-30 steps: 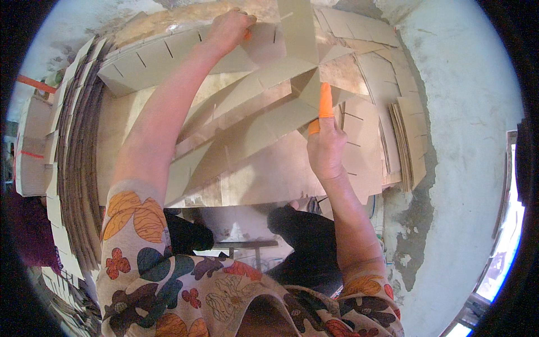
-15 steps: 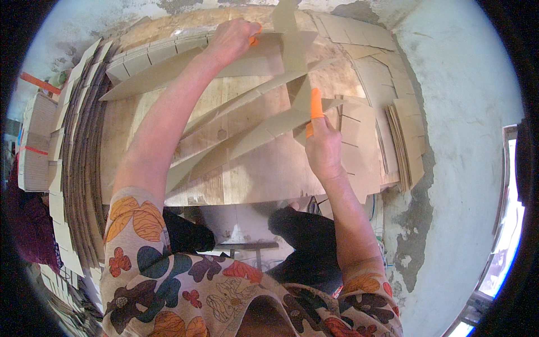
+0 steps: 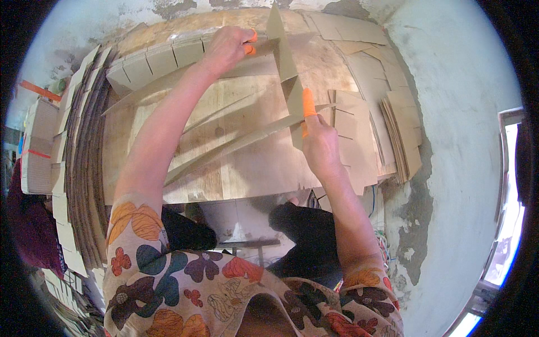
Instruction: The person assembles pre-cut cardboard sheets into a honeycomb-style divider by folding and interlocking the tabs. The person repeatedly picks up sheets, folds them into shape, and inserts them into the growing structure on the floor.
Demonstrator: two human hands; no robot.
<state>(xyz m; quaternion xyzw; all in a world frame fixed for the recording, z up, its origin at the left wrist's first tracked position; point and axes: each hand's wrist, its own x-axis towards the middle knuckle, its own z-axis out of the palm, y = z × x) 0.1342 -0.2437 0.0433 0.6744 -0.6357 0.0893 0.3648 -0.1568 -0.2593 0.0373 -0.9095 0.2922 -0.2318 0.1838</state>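
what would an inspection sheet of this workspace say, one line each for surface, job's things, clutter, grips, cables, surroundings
Surface: pale wooden table with a dark spot.
Job's things: cardboard piece at the right hand; long cardboard strip slanting across the table.
Clutter: slotted cardboard stacks, left pile and right pile.
Grips: right grip closed on the cardboard piece; left grip at another strip, hold unclear; both wear orange finger covers.
Cables: thin blue line, possibly a cable, past the near right edge.
Surroundings: stained wall; bright opening far right.
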